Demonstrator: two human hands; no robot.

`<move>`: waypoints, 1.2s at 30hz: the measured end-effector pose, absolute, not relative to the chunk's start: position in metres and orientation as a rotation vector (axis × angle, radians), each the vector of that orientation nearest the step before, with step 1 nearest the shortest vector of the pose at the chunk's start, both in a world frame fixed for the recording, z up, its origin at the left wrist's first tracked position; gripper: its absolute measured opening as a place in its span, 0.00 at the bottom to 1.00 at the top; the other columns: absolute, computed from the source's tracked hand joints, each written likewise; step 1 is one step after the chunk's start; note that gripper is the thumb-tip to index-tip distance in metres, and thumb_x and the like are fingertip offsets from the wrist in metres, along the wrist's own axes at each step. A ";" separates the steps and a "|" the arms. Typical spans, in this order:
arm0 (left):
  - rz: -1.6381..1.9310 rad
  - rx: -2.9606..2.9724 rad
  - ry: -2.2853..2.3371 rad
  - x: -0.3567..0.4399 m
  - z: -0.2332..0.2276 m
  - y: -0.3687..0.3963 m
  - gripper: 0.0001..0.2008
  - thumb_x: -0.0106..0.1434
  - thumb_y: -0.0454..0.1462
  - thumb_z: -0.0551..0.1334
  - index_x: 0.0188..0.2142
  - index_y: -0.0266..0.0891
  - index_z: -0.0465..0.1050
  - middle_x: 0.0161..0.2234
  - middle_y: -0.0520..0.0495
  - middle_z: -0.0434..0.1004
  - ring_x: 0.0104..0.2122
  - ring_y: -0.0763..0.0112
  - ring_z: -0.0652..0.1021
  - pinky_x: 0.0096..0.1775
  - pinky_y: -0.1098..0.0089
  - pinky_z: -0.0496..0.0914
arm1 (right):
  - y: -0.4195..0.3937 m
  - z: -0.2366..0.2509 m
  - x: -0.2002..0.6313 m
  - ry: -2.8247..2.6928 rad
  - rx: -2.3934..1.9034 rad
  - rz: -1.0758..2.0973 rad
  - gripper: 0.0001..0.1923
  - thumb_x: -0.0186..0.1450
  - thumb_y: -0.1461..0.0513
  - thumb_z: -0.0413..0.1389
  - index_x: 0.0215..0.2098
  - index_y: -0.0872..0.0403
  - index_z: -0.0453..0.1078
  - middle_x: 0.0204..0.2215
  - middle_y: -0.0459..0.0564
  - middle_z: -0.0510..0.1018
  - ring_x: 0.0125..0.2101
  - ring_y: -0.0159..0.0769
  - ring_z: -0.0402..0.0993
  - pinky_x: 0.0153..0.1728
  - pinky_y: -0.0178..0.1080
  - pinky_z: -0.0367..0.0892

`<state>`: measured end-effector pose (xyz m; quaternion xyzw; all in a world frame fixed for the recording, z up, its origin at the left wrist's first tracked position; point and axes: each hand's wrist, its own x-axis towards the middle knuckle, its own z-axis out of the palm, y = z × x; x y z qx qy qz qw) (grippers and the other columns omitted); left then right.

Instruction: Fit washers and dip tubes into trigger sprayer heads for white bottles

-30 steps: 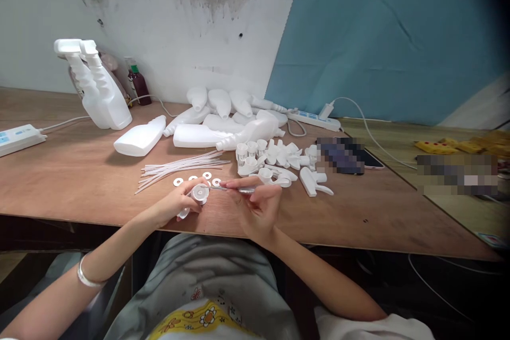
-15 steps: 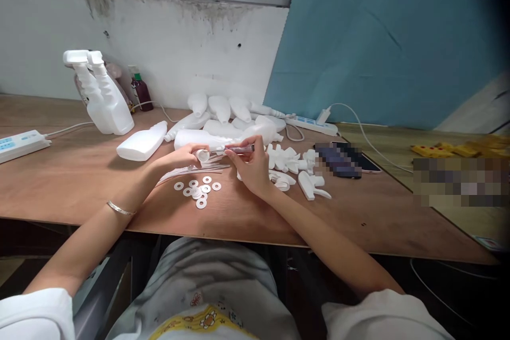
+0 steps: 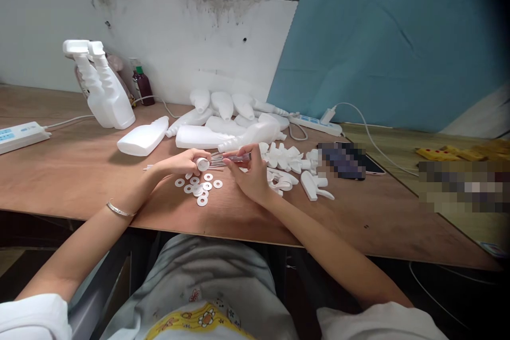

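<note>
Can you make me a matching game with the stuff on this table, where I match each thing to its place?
Things:
1. white washers
2. small white cap
3. upright spray bottles
4. dark red bottle

Places:
A. at the back by the wall, with a green top
B. held in the left hand
C. standing at the far left of the table
D. lying loose on the wood in front of both hands

Pairs: 1-D, 2-B, 3-C, 4-A
</note>
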<state>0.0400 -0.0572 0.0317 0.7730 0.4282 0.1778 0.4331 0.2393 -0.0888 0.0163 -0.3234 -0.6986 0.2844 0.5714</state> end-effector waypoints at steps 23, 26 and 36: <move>0.937 2.528 1.302 0.042 0.024 -0.050 0.11 0.53 0.36 0.59 0.38 0.38 0.67 0.39 0.45 0.60 0.37 0.66 0.67 0.42 0.66 0.64 | -0.097 0.025 0.238 -1.159 -0.698 1.643 0.11 0.47 0.66 0.45 0.31 0.51 0.55 0.07 0.35 0.56 0.14 0.31 0.63 0.16 0.30 0.60; 0.983 2.624 1.357 0.044 0.019 -0.048 0.11 0.52 0.33 0.58 0.38 0.39 0.68 0.41 0.45 0.59 0.37 0.65 0.68 0.40 0.66 0.65 | -0.100 0.024 0.234 -1.168 -0.860 1.853 0.09 0.50 0.65 0.45 0.31 0.51 0.57 0.09 0.36 0.60 0.11 0.28 0.59 0.10 0.27 0.52; 0.947 2.277 0.983 0.053 0.026 -0.058 0.08 0.54 0.37 0.60 0.34 0.37 0.65 0.35 0.47 0.65 0.37 0.67 0.68 0.43 0.68 0.64 | -0.097 0.020 0.229 -1.225 -0.998 1.965 0.04 0.56 0.63 0.49 0.27 0.57 0.63 0.15 0.42 0.70 0.07 0.18 0.46 0.07 0.25 0.39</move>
